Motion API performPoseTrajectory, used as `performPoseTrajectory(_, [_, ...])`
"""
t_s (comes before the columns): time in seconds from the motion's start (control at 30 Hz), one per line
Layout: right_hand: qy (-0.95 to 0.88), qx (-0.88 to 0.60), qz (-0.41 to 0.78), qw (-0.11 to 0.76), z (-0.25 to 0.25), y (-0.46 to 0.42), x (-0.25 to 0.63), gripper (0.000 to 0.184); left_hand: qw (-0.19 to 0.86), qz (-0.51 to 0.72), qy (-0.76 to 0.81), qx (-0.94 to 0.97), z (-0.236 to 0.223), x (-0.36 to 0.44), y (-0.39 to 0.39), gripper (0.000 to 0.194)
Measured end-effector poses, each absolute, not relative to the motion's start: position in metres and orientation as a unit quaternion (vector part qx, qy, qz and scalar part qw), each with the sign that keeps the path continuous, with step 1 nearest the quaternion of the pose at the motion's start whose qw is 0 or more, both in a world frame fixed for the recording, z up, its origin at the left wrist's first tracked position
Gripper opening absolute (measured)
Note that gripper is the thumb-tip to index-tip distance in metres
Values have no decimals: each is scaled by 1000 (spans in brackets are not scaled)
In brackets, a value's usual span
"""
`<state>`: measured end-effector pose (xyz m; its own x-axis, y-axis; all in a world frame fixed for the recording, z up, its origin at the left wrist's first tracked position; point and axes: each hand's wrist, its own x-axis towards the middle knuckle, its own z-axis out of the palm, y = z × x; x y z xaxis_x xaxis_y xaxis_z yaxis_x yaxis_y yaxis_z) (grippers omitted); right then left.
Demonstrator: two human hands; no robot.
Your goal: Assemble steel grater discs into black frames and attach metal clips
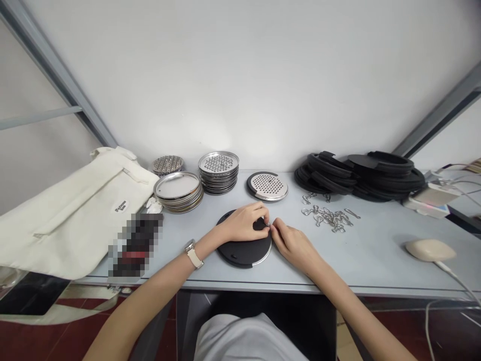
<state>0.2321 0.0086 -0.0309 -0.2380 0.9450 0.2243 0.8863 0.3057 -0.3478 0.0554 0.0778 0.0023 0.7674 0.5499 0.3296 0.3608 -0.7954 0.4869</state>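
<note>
A round black plastic disc (242, 248) lies in front of me, with a thin silver metal edge showing at its lower right. Across its upper part rests my left hand (246, 223), the thumb and forefinger pinched on a small shiny metal clip (267, 224) at the disc's right rim. My right hand (293, 243) comes in from the right, its fingers pinched at the same clip. The fingers cover most of the clip. Farther back, a grater disc (268, 185) with a perforated metal face sits partly in a black ring.
Loose bent-wire clips (330, 218) lie to the right. Behind them are black ring holders (379, 175). Metal grater discs (219, 165) and plain-topped metal discs (178, 186) stand stacked at the back left. A cream bag (90, 210) lies left, a corded cream mouse-shaped object (430, 249) right.
</note>
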Motion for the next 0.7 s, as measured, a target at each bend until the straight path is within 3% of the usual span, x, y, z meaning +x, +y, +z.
performPoseTrajectory(0.33, [-802,-562,71,191,-29,8,233,19,218,236,226,920,2,55,79,10])
performPoseTrajectory(0.7, [-805,-557,75,189,-30,9,234,20,290,256,211,898,-1,54,84,24])
